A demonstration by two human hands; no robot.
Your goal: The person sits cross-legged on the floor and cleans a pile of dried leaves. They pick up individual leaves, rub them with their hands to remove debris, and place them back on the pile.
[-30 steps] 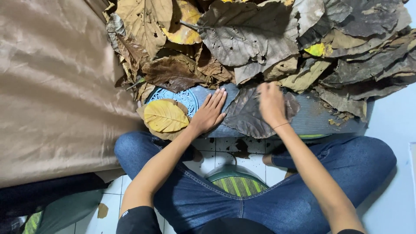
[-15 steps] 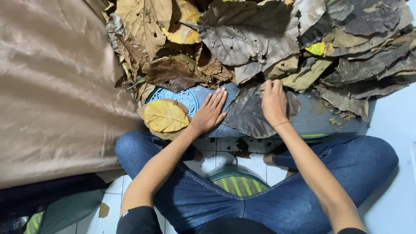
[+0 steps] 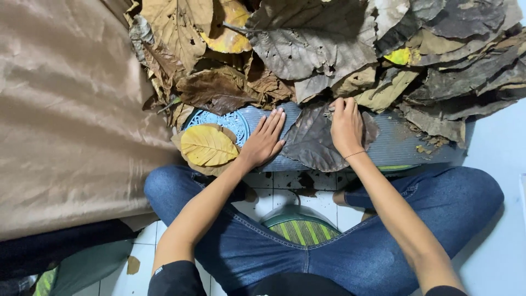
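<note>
L hand [image 3: 266,140] + R hand [image 3: 346,125]: flat open on dark leaf [image 3: 312,143] | blue mat [image 3: 394,145] | tile floor [image 3: 274,183] | tan cloth [image 3: 66,120]

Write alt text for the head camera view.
A seated person in jeans presses both hands flat on a large dark dry leaf lying on a blue-grey mat: left hand, right hand. A heap of dried leaves lies beyond, a yellow leaf beside the left hand.
</note>
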